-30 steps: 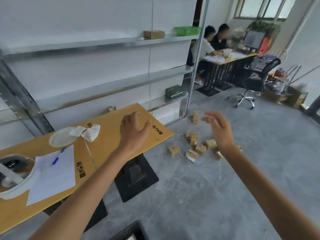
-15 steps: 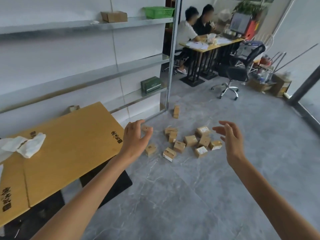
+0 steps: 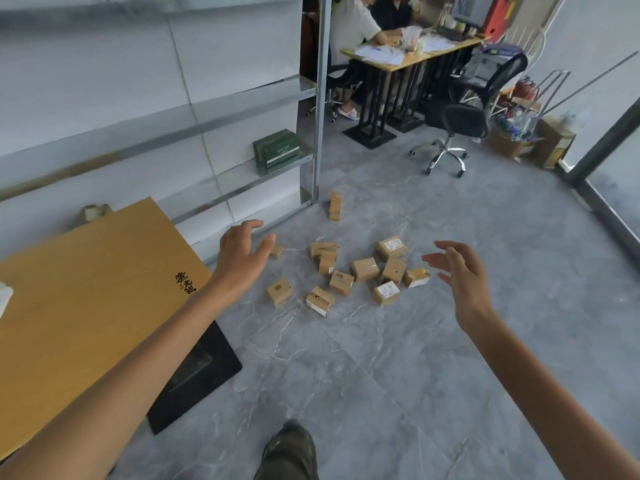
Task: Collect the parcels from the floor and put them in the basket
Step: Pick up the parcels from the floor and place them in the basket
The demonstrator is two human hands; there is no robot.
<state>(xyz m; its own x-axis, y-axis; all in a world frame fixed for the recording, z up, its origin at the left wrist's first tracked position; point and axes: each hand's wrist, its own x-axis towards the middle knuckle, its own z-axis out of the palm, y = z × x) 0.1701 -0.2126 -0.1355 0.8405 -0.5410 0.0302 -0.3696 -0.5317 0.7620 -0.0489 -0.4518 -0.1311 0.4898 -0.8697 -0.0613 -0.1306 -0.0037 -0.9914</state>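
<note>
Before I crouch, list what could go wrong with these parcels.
The table corner looks close beside your left hand; crouching could bump it. A lone parcel stands apart by the shelf post and is easy to miss. No basket is in view and the parcels are many. The right hand is empty too, so an overfull armful may spill.

A green box [image 3: 276, 148] is being kept on a lower tier of the metal shelving [image 3: 242, 102]. A far desk [image 3: 401, 66] is being occupied by two seated people [image 3: 350, 29], a black office chair [image 3: 464, 119] being left just beside it.
</note>
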